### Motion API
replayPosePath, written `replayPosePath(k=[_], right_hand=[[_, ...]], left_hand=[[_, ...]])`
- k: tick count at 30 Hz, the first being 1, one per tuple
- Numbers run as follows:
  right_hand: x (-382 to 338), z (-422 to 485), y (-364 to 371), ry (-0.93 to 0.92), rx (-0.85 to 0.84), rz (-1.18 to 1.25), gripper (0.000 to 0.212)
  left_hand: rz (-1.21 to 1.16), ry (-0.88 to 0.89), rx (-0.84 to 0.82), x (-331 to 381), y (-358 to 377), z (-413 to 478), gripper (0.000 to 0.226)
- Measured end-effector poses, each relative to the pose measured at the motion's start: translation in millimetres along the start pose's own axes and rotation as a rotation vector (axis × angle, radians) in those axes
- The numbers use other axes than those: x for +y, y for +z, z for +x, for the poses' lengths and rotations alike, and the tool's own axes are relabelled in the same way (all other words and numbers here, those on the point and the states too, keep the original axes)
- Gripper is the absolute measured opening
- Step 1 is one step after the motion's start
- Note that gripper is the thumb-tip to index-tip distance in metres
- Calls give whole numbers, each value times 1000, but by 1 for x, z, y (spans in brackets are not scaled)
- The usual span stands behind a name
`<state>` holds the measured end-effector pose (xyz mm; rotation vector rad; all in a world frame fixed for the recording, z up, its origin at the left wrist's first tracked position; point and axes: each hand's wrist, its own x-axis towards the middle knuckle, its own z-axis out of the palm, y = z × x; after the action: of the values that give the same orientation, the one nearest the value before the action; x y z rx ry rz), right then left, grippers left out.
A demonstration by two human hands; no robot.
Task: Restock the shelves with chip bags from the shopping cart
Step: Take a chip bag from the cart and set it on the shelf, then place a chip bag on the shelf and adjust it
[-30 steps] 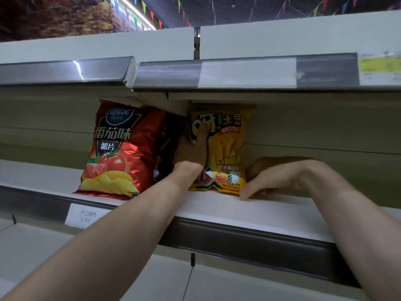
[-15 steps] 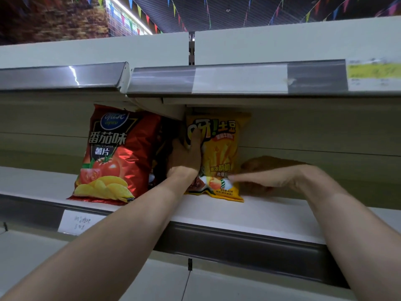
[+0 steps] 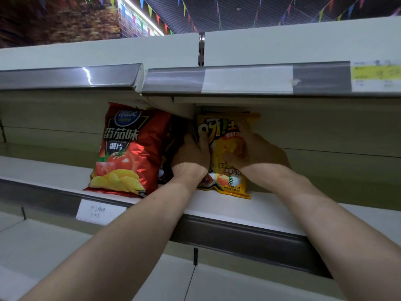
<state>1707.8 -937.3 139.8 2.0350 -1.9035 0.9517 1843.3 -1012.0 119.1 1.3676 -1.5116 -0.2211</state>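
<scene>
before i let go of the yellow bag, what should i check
1. Yellow bag bottom on the shelf: ok, its lower edge rests on the board.
2. Front facing out, roughly upright: ok.
3. Left hand pinching its left edge, right hand on its front: ok.
4. Stands unsupported: cannot tell, both hands steady it.
5. Top clear of the upper shelf: cannot tell, the top edge is hidden under it.
6. Red bag standing, apart to the left: ok.
</scene>
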Motion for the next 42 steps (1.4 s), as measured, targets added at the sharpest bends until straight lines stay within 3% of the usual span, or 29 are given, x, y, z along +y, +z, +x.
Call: replayPosePath(k=[4, 7, 11, 15, 17, 22, 30, 42], right_hand=[[-7, -3, 3, 2, -157, -106, 63], [-13, -9, -7, 73, -407, -53, 42], [-24, -24, -19, -59, -267, -56, 22], [-41, -45, -20, -317, -19, -104, 27], [-55, -58, -17, -462, 11, -64, 30], [-108, -95, 8, -669, -92, 81, 27], [-225, -187, 31, -1039, -236, 352, 30], [-392, -385, 2, -1463, -497, 656, 25]], left_hand=[[156, 55, 61, 5, -6, -7, 51], [204, 84, 94, 11, -19, -12, 47], [86, 94, 149, 22, -38, -31, 35], [-174, -82, 224, 20, -66, -57, 19], [-217, -145, 292, 12, -88, -77, 10], [-203, -312, 395, -26, -154, -135, 6], [70, -517, 581, -76, -288, -256, 10], [410, -899, 798, -68, -485, -485, 16]])
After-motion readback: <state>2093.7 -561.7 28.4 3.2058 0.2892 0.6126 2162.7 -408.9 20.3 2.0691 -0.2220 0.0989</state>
